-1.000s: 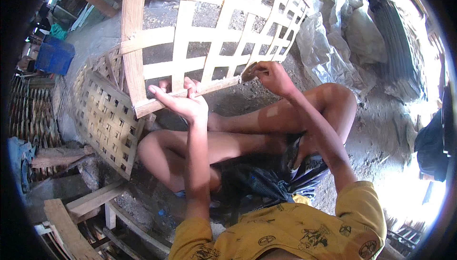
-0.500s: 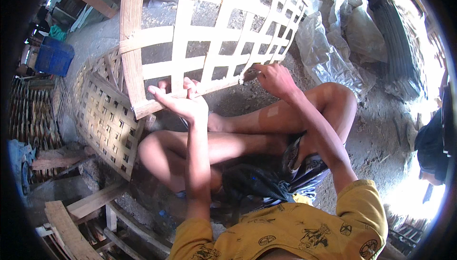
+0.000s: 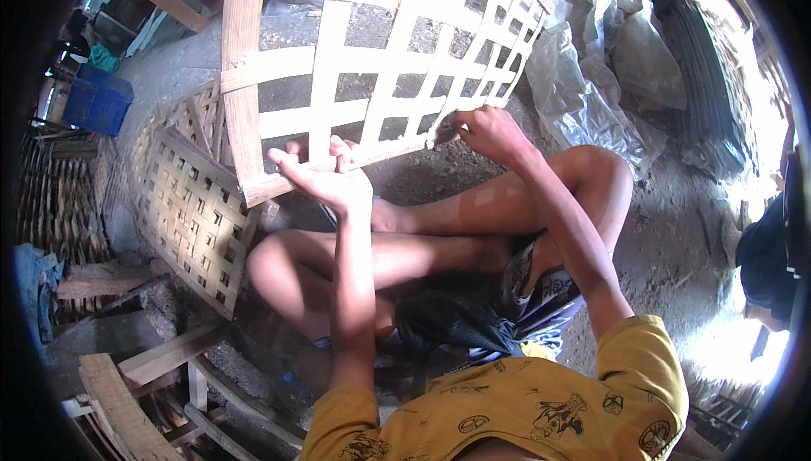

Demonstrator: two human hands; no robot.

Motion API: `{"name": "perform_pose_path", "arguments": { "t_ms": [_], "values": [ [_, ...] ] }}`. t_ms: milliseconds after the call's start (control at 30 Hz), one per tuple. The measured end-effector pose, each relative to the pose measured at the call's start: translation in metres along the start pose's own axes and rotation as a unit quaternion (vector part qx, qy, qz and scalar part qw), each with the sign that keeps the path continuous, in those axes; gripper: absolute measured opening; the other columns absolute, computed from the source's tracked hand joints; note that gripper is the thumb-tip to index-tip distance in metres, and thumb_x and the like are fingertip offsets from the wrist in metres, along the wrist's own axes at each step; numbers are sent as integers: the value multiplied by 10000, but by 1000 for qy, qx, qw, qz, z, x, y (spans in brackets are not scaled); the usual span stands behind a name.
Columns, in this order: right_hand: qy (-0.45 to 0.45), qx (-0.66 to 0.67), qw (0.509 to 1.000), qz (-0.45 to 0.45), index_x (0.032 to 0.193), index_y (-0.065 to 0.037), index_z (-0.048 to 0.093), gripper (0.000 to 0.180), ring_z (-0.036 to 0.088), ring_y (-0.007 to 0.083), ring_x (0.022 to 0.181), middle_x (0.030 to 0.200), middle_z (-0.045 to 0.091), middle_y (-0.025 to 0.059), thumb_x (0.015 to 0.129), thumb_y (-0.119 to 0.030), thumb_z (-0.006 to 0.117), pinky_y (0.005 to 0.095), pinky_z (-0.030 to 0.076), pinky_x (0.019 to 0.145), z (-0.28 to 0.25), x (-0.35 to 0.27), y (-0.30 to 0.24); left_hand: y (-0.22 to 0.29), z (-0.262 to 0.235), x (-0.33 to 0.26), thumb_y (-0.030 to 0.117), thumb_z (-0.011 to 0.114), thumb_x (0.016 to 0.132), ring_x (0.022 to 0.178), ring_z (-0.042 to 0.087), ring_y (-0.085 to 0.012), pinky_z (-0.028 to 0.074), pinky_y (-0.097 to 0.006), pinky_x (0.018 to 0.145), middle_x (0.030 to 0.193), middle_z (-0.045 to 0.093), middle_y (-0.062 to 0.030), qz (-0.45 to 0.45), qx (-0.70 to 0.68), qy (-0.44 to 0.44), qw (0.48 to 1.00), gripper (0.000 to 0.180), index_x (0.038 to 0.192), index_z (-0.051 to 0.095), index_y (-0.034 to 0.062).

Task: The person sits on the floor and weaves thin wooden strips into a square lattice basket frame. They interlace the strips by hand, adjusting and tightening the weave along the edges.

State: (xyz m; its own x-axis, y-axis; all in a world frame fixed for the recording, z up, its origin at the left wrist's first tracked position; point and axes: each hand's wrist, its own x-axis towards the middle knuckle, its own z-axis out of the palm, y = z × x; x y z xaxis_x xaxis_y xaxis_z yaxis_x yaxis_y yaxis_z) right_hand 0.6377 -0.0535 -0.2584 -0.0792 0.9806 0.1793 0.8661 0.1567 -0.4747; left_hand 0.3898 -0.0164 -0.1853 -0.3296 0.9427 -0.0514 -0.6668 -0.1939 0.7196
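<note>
A wooden frame woven with pale, wide bamboo strips point(image 3: 325, 81) leans up in front of me, its upper part washed out by glare. My left hand point(image 3: 334, 182) supports the lower rail point(image 3: 384, 154) from below, fingers curled around it and thumb stretched to the left. Farther right along that rail, my right hand point(image 3: 492, 133) is closed, fingertips pressed in at the edge. Beside those fingertips a frayed, light tuft point(image 3: 433, 138) sticks out from the rail. What the right fingers pinch is too small and dark to tell.
Another woven panel point(image 3: 190, 216) leans at the left. Wooden pieces point(image 3: 127, 410) are piled at lower left, with a blue crate point(image 3: 97, 100) beyond. Clear plastic sheeting point(image 3: 583, 94) and a grey stack of sheets point(image 3: 714, 81) stand at right. My crossed legs point(image 3: 456, 216) lie below the frame.
The woven frame has shifted slightly to the right, with my left hand moving along under it. My right hand stays at the lower rail, its fingers drawn in more tightly.
</note>
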Motion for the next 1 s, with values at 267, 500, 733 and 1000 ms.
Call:
{"name": "perform_pose_path", "arguments": {
  "t_ms": [267, 500, 733, 1000],
  "values": [
    [17, 173, 984, 38, 1074, -48, 762, 215, 745, 292, 866, 928, 760, 180, 884, -129, 700, 409, 576, 782, 8, -1, 11, -4, -5, 1, 677, 504, 998, 499, 478, -123, 372, -236, 406, 791, 531, -47, 6, -2, -62, 998, 564, 1099, 358, 141],
    [47, 66, 990, 117, 980, -17, 747, 202, 731, 334, 878, 897, 742, 191, 892, -197, 724, 435, 569, 777, 17, -5, 6, -1, -3, 1, 674, 498, 1002, 474, 454, -118, 362, -232, 409, 763, 510, -40, -2, 0, -38, 999, 567, 1107, 365, 133],
    [57, -26, 997, 47, 1017, -70, 733, 219, 712, 360, 823, 810, 714, 177, 865, -228, 736, 472, 550, 748, -15, -20, 13, -3, -7, 4, 660, 493, 1010, 454, 449, -118, 353, -227, 377, 741, 517, -39, 7, -11, -62, 998, 520, 1030, 379, 153],
    [54, 87, 995, 13, 1060, -115, 794, 205, 727, 324, 773, 856, 754, 151, 876, -151, 711, 416, 573, 745, 13, -5, 23, -1, 4, 0, 662, 411, 1037, 397, 374, -108, 344, -241, 420, 548, 481, -33, 3, 10, -43, 999, 504, 926, 390, 171]
  ]
}}
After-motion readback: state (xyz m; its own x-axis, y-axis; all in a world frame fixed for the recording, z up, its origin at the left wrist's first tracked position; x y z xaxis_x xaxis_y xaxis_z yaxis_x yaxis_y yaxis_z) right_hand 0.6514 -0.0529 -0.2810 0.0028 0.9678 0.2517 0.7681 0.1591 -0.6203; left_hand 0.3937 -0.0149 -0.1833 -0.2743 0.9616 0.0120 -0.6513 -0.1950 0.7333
